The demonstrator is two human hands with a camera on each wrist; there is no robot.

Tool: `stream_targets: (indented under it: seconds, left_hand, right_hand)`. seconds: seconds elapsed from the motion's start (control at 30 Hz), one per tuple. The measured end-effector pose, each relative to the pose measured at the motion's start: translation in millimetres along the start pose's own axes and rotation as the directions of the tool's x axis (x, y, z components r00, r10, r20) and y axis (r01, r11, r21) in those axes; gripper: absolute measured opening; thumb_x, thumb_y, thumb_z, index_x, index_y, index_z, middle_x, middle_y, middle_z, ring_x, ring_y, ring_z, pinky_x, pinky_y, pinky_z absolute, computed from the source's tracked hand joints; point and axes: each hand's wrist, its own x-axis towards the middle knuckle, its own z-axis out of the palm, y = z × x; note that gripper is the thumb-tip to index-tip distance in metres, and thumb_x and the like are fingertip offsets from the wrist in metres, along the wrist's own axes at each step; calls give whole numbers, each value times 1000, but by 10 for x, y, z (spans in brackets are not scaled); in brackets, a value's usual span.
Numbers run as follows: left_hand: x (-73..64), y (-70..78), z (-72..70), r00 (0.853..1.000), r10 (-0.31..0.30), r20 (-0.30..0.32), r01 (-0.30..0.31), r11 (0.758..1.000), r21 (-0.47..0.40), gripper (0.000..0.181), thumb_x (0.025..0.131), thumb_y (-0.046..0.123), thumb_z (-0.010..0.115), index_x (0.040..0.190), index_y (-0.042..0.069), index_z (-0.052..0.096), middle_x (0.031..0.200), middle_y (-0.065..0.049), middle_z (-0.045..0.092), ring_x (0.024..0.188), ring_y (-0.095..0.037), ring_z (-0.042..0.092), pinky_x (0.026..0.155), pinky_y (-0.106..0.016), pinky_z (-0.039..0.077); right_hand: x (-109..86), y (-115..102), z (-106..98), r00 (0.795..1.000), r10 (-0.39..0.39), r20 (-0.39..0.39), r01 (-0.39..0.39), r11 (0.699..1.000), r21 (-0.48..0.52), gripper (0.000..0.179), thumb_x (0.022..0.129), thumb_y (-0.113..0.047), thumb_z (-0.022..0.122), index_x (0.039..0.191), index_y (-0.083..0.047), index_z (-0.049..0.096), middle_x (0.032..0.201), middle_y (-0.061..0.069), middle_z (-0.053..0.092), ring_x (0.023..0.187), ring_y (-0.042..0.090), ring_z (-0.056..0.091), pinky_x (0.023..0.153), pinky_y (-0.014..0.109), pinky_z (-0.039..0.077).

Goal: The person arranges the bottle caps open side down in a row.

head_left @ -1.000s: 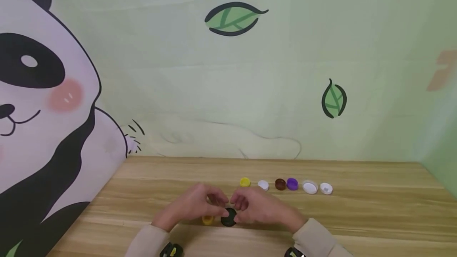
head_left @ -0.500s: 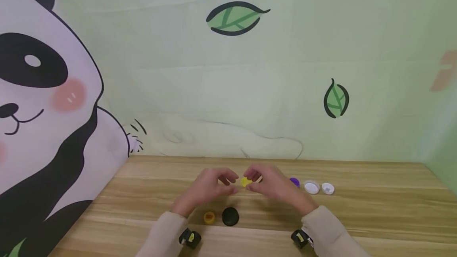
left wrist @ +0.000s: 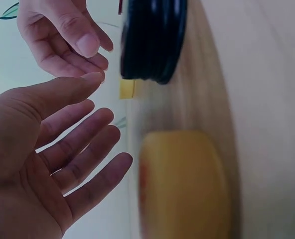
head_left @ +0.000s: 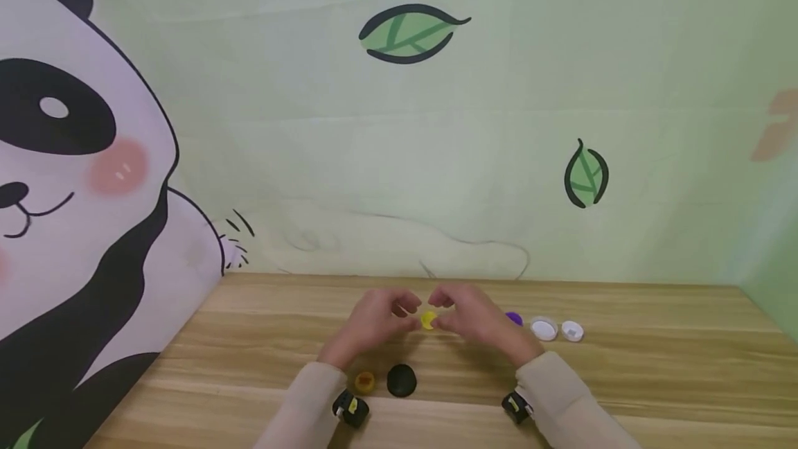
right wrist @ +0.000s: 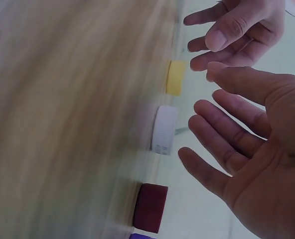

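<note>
My left hand [head_left: 377, 321] and right hand [head_left: 476, 317] hover on either side of a small yellow bottle cap [head_left: 428, 321] at the back of the table. Their fingers are relaxed and bent, with fingertips facing each other and nothing held. In the right wrist view, the yellow cap [right wrist: 175, 77] stands just beyond the thumb tips. Nearer the front edge lie a black lid [head_left: 402, 380] and, to its left, an orange-yellow cap [head_left: 364, 382]. Both loom large in the left wrist view, the black lid [left wrist: 152, 40] above the orange-yellow cap [left wrist: 182, 184].
Right of the yellow cap runs a row: a white cap [right wrist: 164, 129], a dark red one [right wrist: 150, 208], a purple one [head_left: 514, 318], a clear-rimmed white lid [head_left: 544, 328] and another white cap [head_left: 572, 330]. My right hand hides part of this row in the head view. A printed cloth backdrop rises behind.
Both hands have left the black lid, which stays beside the orange-yellow cap, and have moved away from me to the yellow cap. In the last half second they have drawn slightly closer together.
</note>
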Motion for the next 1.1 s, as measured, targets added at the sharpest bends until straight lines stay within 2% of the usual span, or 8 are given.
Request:
stream_targets:
  seconds: [0.1, 0.23, 0.5, 0.9, 1.1]
  left_hand:
    - [46, -12, 2, 1000, -13, 12, 13, 1000, -3, 25, 90, 10, 85, 114, 3, 77, 107, -7, 77, 94, -20, 73, 81, -34, 60]
    - [6, -49, 14, 999, -21, 30, 21, 1000, 8, 24, 91, 9, 84, 113, 3, 77, 107, -7, 77, 95, -20, 72, 82, -35, 60]
    - [15, -48, 28, 998, -22, 58, 21, 1000, 21, 23, 91, 9, 83, 113, 4, 77, 103, -6, 77, 97, -21, 71, 86, -38, 58]
    - [42, -29, 68, 997, -2, 72, 3, 1000, -6, 22, 90, 7, 83, 112, 6, 79, 100, -3, 77, 90, -14, 69, 79, -30, 57]
    - [25, -46, 57, 997, 12, 73, -10, 1000, -20, 22, 89, 2, 81, 111, 4, 79, 104, -5, 78, 91, -15, 71, 76, -28, 57]
  right_hand:
    - [41, 19, -12, 1000, 6, 4, -6, 1000, 2, 23, 90, -1, 82, 110, 0, 71, 111, 12, 73, 111, 35, 67, 98, 51, 55]
    - [54, 31, 42, 1000, 4, 20, -4, 1000, 18, 24, 89, -2, 83, 110, 0, 71, 111, 12, 73, 111, 35, 67, 98, 52, 55]
    - [88, 56, 33, 994, -26, 103, 28, 1000, -13, 38, 84, -4, 89, 115, 3, 68, 112, 17, 72, 110, 37, 68, 99, 54, 54]
    - [97, 38, 58, 995, -39, 91, 43, 998, -42, 32, 84, 3, 85, 112, 2, 68, 104, 14, 73, 100, 32, 69, 92, 50, 57]
    - [98, 22, 71, 996, -30, 83, 34, 999, -39, 30, 85, 3, 83, 112, 2, 69, 103, 12, 73, 100, 30, 69, 91, 49, 57]
